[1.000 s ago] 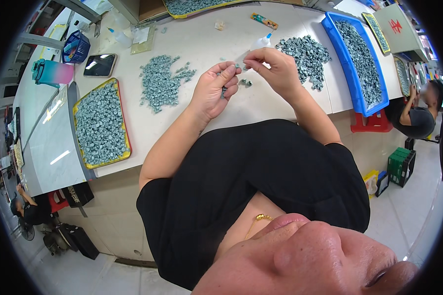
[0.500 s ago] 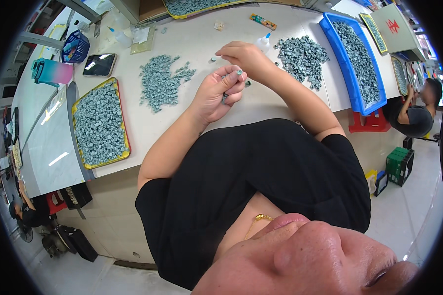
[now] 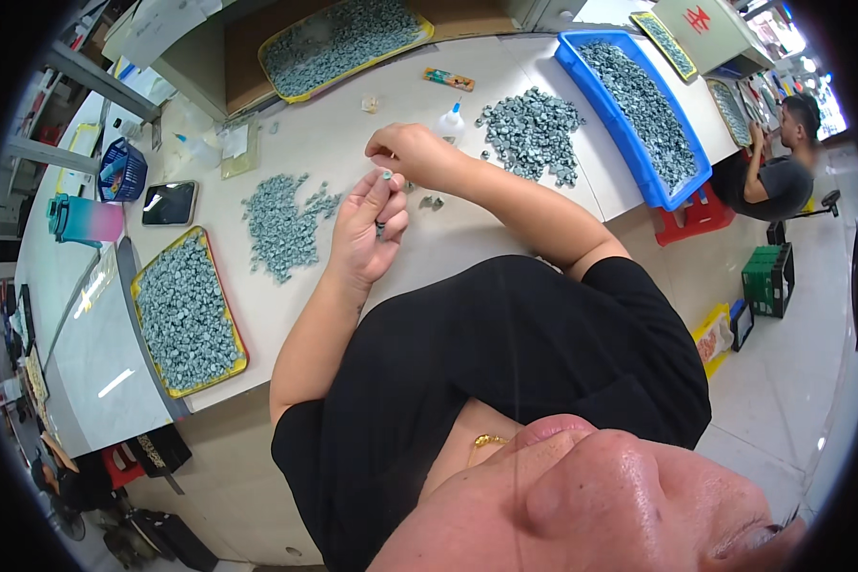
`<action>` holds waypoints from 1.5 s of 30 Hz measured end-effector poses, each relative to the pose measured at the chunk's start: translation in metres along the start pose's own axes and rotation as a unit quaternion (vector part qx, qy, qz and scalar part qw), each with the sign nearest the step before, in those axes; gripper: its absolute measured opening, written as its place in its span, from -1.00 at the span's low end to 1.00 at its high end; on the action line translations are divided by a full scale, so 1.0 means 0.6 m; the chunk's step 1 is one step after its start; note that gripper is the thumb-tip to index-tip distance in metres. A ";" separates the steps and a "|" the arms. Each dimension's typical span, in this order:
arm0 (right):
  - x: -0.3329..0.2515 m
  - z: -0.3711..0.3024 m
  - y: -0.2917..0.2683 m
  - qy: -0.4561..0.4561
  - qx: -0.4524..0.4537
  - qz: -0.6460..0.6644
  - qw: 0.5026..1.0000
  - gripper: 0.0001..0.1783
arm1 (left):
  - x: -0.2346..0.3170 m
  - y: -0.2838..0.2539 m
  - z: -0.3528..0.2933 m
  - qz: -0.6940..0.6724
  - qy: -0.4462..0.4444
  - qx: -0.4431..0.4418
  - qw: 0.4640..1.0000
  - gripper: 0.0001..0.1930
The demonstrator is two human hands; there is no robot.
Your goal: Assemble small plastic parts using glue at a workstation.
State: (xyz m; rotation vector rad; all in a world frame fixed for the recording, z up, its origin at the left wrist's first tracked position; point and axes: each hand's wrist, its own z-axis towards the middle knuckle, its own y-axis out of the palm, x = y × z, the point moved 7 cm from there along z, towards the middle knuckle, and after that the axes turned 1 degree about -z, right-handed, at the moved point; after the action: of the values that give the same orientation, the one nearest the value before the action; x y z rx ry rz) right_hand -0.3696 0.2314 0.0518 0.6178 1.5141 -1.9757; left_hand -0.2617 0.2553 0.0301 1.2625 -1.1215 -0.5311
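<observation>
My left hand (image 3: pixel 370 227) is raised above the table with its fingers curled. Between its thumb and forefinger it pinches a small grey-green piece (image 3: pixel 387 175), and more bits seem tucked under its other fingers. Just beyond it, my right hand (image 3: pixel 421 155) bends over with fingertips drawn together; whether they hold anything is hidden. To the left of the hands spreads a pile of small pale grey-green pieces (image 3: pixel 281 229). A darker pile of similar pieces (image 3: pixel 534 133) lies to the right, beside a white squeeze bottle with a blue tip (image 3: pixel 450 124).
A yellow-rimmed tray (image 3: pixel 245 351) of pieces sits at left, near a phone (image 3: pixel 170 204), a teal-pink bottle (image 3: pixel 100 221) and a blue basket (image 3: pixel 121 172). A long blue bin (image 3: pixel 693 181) stands at right. Another full tray (image 3: pixel 300 96) lies at the back. A person (image 3: pixel 777 167) sits far right.
The whole view has shifted, so the table and piles sit farther left and lower. My left hand keeps its pinch; my right hand's fingers have drawn closer in and bent more.
</observation>
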 end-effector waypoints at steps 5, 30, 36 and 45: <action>-0.013 -0.043 -0.040 0.130 -0.001 0.241 0.962 -0.81 | 0.008 -0.014 0.004 -0.006 0.030 0.035 0.999 -0.86; -0.104 -0.095 -0.089 -0.183 0.192 -0.002 0.964 -0.77 | 0.013 -0.018 0.000 0.056 0.049 0.066 0.995 -0.84; -0.107 -0.096 -0.086 -0.231 0.177 -0.027 0.956 -0.78 | 0.014 -0.016 -0.001 0.071 0.055 0.069 0.994 -0.86; -0.097 -0.094 -0.091 -0.314 0.161 0.011 0.936 -0.78 | 0.021 -0.005 -0.007 0.143 0.063 0.072 0.985 -0.92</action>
State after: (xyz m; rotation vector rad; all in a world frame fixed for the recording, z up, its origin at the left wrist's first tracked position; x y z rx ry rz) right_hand -0.3630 0.3057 0.1145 0.0920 0.8014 -2.1388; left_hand -0.2523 0.2459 0.0323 1.2129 -1.2257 -0.1552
